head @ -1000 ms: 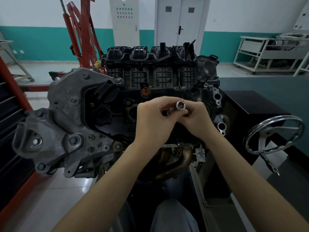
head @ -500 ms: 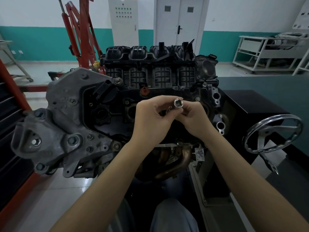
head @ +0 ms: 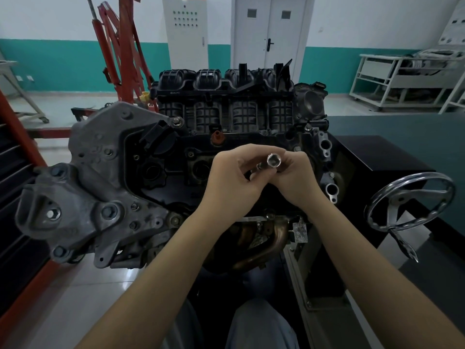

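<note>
Right, both hands pinched one chrome socket (head: 273, 160). The right hand (head: 297, 180) had thumb & fingertips closed on the wide end, hex opening facing the cam. The left hand (head: 231, 182) had curled fingers nipping the narrower rear end. The socket was held in mid-air, just above the black top cover of the engine (head: 100, 192), roughly centre, not touching it. Behind sat the intake manifold (head: 226, 96) w/ 4 ribbed runners; it bore a small white code, too tiny to read. There was 1 chrome handwheel (head: 410, 200) to the right and 1 red hoist (head: 118, 46) rear left. A grey cabinet (head: 185, 31) w/ 2 rows of dots stood beside a double door (head: 268, 34). The floor (head: 63, 298) was pale, glossy tile; the walls were white over teal.
</note>
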The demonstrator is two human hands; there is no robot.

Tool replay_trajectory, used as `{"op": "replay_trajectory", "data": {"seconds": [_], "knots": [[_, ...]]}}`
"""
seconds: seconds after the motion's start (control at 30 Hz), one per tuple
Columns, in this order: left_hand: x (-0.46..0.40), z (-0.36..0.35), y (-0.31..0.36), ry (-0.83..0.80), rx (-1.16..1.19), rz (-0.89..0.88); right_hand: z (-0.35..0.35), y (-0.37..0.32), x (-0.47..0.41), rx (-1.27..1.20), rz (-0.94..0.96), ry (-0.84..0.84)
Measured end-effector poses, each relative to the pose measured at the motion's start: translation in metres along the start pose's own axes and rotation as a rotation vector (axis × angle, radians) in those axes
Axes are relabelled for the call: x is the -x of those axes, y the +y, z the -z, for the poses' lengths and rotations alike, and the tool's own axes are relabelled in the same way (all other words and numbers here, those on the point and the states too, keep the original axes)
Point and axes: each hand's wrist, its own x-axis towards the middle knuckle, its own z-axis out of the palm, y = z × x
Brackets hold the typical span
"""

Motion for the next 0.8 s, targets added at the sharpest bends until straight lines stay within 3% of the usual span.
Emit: {"op": "replay_trajectory", "data": {"seconds": [0.17, 0.4, 0.6, 0.8], "knots": [[-0.0004, -0.0032, 0.0001, 0.149, -0.129, -0.007, 0.0009, 0.0003, -0.0002, 0.021, 0.011, -0.005], [-0.0013, -0.0016, 0.0012, -0.015, -0.052, -0.016, 0.002, 0.0006, 0.0002, 0.033, -0.005, 0.0], [-0.0012, -0.0018, -0.0002, 0.119, -0.131, -0.03, 0.0011, -0.0003, 0.0, 0.059, 0.017, -0.003], [-0.0015, 0.0021, 0.0025, -0.036, -0.016, -0.028, 0.0007, -0.002, 0.0006, 0.043, -0.021, -0.018]]}}
